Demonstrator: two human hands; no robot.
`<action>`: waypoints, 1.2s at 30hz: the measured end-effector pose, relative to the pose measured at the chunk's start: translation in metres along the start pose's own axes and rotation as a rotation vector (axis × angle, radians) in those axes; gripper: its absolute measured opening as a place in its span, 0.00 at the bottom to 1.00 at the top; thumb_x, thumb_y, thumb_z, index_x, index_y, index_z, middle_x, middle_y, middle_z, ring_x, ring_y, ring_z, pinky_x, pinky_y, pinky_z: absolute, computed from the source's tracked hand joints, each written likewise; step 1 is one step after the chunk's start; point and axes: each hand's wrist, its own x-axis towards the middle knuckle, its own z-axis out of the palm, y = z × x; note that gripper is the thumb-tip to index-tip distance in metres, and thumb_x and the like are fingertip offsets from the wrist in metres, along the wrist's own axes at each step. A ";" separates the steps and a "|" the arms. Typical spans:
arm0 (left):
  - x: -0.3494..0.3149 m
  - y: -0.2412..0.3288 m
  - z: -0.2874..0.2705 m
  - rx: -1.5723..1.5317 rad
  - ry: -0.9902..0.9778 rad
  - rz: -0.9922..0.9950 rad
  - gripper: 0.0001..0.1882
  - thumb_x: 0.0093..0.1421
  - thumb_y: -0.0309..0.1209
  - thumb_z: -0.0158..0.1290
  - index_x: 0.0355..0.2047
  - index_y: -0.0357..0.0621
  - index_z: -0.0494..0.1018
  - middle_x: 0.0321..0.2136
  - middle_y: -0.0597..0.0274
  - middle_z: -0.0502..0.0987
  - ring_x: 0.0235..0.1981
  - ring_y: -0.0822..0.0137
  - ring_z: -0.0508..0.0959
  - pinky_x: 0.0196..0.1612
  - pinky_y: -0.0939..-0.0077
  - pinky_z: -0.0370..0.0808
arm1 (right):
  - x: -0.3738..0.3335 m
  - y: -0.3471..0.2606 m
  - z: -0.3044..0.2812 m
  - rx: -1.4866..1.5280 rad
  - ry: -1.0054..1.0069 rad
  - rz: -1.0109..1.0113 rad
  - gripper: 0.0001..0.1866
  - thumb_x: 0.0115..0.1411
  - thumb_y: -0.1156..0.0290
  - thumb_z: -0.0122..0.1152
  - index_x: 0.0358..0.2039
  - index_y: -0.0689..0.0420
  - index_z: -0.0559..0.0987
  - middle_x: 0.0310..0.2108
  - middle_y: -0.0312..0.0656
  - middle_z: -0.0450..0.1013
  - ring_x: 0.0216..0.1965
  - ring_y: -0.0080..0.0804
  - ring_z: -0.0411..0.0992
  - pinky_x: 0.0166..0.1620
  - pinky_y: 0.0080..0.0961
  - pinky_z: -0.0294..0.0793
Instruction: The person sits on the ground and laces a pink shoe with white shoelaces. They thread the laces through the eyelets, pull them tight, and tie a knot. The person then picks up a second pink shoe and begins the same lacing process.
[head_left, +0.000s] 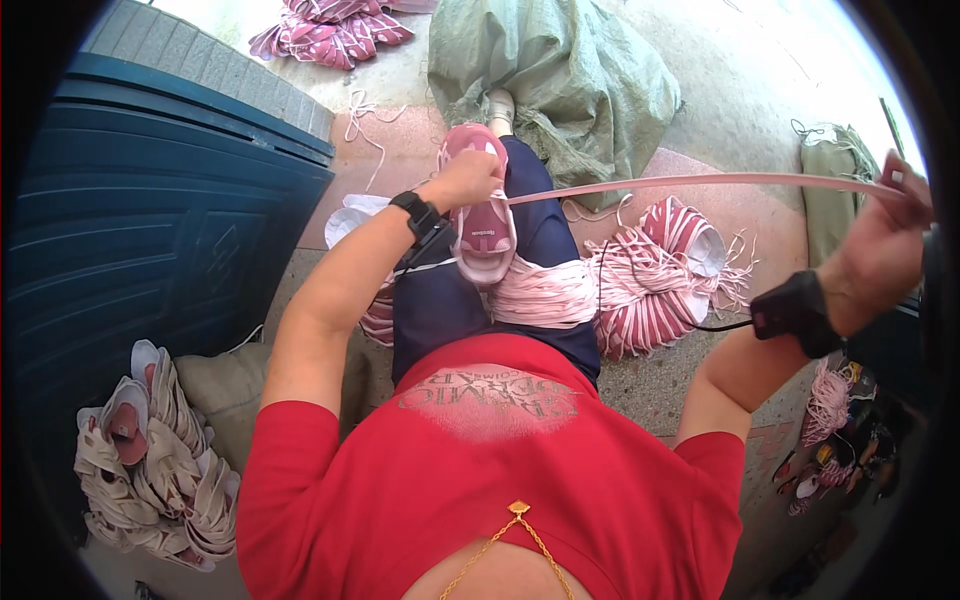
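Over our lap: pink shoe upper, lace stretched right.
If our left hand, fingers seemingly clamped on the upper, grips loosely, a hard pull could twist it. Right hand's fingers pinch the lace, hard to make out near the rim; its inner end's hidden.

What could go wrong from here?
The pink lace stretches from the pink shoe, where the left hand is, to the right hand; a hard tug might shift the shoe. The loose laces across the right thigh could slide or tangle. The black cable from the right wrist device might snag.
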 end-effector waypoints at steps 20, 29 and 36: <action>-0.017 0.000 0.022 0.428 0.141 0.391 0.06 0.50 0.31 0.53 0.27 0.48 0.79 0.29 0.61 0.72 0.38 0.58 0.71 0.43 0.68 0.70 | -0.287 0.197 0.044 -0.800 -1.102 0.948 0.18 0.51 0.59 0.54 0.26 0.64 0.80 0.23 0.55 0.74 0.30 0.49 0.75 0.36 0.39 0.71; 0.016 -0.034 -0.007 0.349 -0.163 0.288 0.12 0.55 0.34 0.46 0.26 0.40 0.77 0.29 0.49 0.77 0.35 0.51 0.74 0.39 0.58 0.69 | -0.308 0.195 0.057 -0.728 -1.011 0.900 0.21 0.54 0.55 0.55 0.24 0.64 0.78 0.22 0.55 0.74 0.29 0.48 0.75 0.35 0.41 0.71; 0.025 0.018 0.021 0.261 -0.252 0.066 0.19 0.56 0.41 0.46 0.27 0.37 0.77 0.28 0.43 0.77 0.34 0.46 0.77 0.42 0.56 0.70 | -0.315 0.161 0.073 -0.862 -1.435 0.481 0.19 0.57 0.56 0.51 0.23 0.59 0.77 0.22 0.52 0.74 0.28 0.51 0.75 0.33 0.42 0.74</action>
